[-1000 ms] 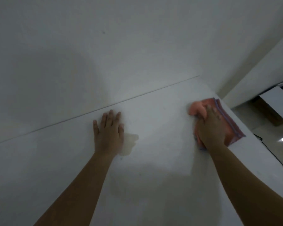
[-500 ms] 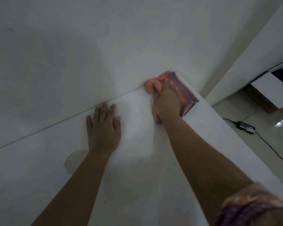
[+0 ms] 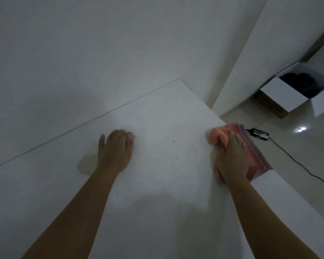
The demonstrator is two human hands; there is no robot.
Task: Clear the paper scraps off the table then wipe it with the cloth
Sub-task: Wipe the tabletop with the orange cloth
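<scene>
The white table (image 3: 157,184) fills the lower view and meets the wall at its far edge. A folded pink cloth (image 3: 254,157) with a blue stripe lies at the table's right edge. My right hand (image 3: 232,159) presses down on it, and a bunched fold of cloth sticks out by my thumb. My left hand (image 3: 116,150) rests on the table towards the middle with its fingers curled under, holding nothing. A few tiny dark specks (image 3: 173,141) dot the surface between my hands. No paper scraps are in view.
A faint damp patch (image 3: 84,165) shows just left of my left wrist. To the right, on the tiled floor, lie a black power adapter (image 3: 259,134) with its cable and an open white box (image 3: 295,90) by the wall.
My right hand has dragged the cloth from the table's far corner by the wall back along the right edge towards me. My left hand's fingers have gone from flat to curled.
</scene>
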